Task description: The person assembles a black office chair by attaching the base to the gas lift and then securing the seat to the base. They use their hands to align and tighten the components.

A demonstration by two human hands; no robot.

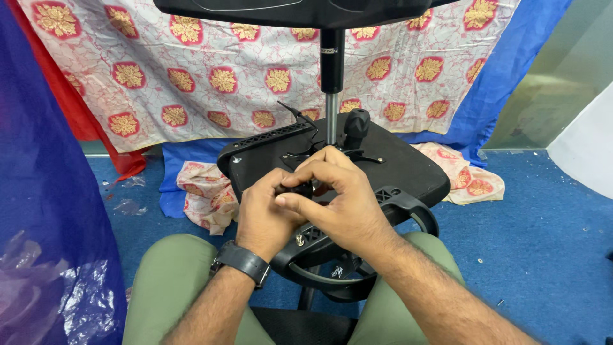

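An upturned black office chair seat (408, 169) rests on my lap, its gas column (331, 89) rising to a black base at the top edge. My left hand (265, 217) and my right hand (338, 201) meet over the seat's middle, fingers closed together on a small dark part that they mostly hide. A black armrest loop (418, 214) curves under my right wrist. A ribbed black armrest bar (271, 137) lies along the seat's far left. A black knob (356, 122) stands just beyond my fingers. My left wrist wears a black watch (242, 260).
Blue carpet (543, 236) covers the floor, with small bits of debris at the right. A white cloth with red and gold medallions (211, 76) hangs behind and trails onto the floor. Blue fabric and clear plastic (57, 287) crowd the left. A pale wall panel (584, 147) stands far right.
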